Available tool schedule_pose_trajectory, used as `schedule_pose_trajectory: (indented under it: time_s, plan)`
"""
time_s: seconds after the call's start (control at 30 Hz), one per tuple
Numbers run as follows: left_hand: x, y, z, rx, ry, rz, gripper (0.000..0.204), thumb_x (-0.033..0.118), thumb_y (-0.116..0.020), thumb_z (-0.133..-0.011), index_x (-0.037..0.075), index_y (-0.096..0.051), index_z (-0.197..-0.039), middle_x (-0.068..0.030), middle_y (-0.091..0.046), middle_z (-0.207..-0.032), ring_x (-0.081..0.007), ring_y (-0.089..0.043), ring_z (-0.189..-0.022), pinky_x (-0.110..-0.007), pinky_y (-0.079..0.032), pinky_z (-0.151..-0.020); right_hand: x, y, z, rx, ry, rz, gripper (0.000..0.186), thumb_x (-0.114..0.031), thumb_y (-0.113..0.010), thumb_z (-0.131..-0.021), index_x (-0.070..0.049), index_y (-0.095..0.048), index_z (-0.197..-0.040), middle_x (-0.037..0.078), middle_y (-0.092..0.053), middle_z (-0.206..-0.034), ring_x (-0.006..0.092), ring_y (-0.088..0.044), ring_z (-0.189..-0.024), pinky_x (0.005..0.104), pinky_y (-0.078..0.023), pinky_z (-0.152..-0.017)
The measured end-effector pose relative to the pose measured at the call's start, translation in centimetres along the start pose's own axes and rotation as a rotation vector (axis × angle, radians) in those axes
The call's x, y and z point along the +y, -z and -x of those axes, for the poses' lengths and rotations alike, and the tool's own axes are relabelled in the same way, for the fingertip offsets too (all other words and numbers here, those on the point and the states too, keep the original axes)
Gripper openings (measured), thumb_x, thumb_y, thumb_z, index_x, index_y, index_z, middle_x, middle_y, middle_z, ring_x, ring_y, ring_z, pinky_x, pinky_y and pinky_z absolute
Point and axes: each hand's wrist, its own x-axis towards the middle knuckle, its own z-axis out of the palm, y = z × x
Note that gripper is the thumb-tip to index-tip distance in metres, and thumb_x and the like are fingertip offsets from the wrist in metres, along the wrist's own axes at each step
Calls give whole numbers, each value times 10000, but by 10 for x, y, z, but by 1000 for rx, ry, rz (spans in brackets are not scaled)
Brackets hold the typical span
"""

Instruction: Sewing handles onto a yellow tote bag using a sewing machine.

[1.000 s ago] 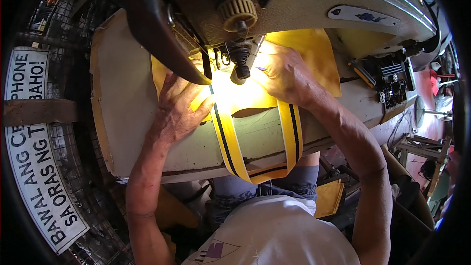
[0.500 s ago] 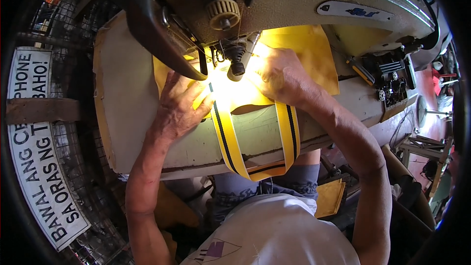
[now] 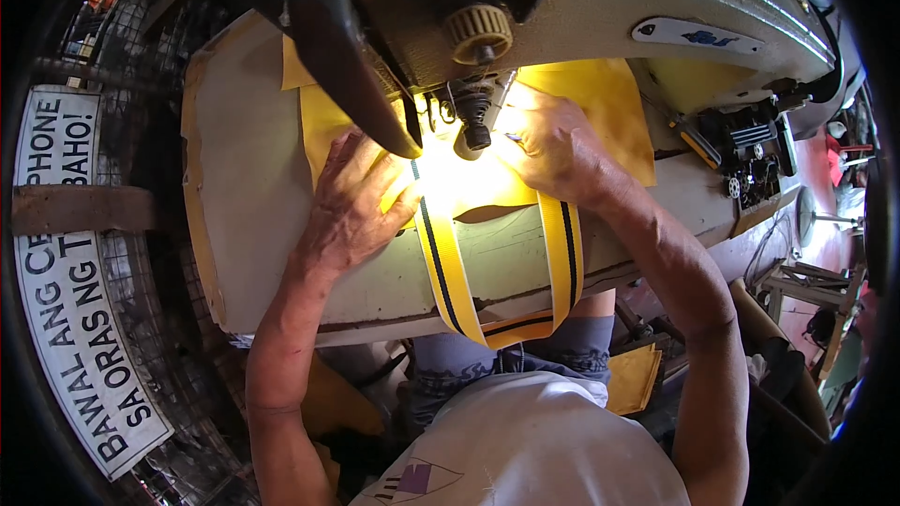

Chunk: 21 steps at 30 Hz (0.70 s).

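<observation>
Under the head of a sewing machine lies a yellow fabric piece, brightly lit by the lamp. A yellow webbing strap with a dark stripe and white edges runs out from it, looping over the table's near edge. My left hand rests on the fabric left of the needle area, fingers stretched out and thumb beside the strap. My right hand is closed at the right of the needle area, fingers curled. Something small and bluish shows at its fingertips; glare hides what it is.
The pale machine table extends to the left. A yellow-handled cutter and a bobbin winder lie at the right. A wire mesh wall with a white sign stands at the left. Yellow pieces are stacked below the table.
The machine and table appear slightly farther right as the view shifts. My right hand's fingers have turned a little, and a small bluish thing now shows there. My left hand stays on the fabric.
</observation>
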Motion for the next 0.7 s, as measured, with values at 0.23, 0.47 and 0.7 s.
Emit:
schedule_pose_trajectory:
  time_s: [0.23,0.47,0.7]
  plan:
    - [-4,2,1,15,-131,-129,204,135,-677,-821,2,-646,-972,-134,-591,-1068,-316,-533,-1155,-435,-397,-1030,-3,-3,-3,55,-18,-79,112,-114,-655,-831,-17,-622,-876,143,-613,-939,338,-620,-843,426,-508,-720]
    - [-3,1,2,29,-99,-89,200,132,-680,-817,-2,-639,-960,-129,-577,-1002,-311,-537,-1137,-431,-399,-1027,-9,3,-5,-21,-70,-20,157,-135,-674,-770,-73,-625,-905,133,-632,-935,372,-623,-838,450,-519,-709]
    - [-4,1,-1,18,-175,-127,208,116,-685,-807,-5,-632,-967,-138,-574,-1008,-316,-540,-1124,-427,-398,-1031,-9,3,-4,-16,-10,109,122,-104,-687,-700,-49,-631,-794,142,-631,-867,375,-626,-804,448,-516,-657]
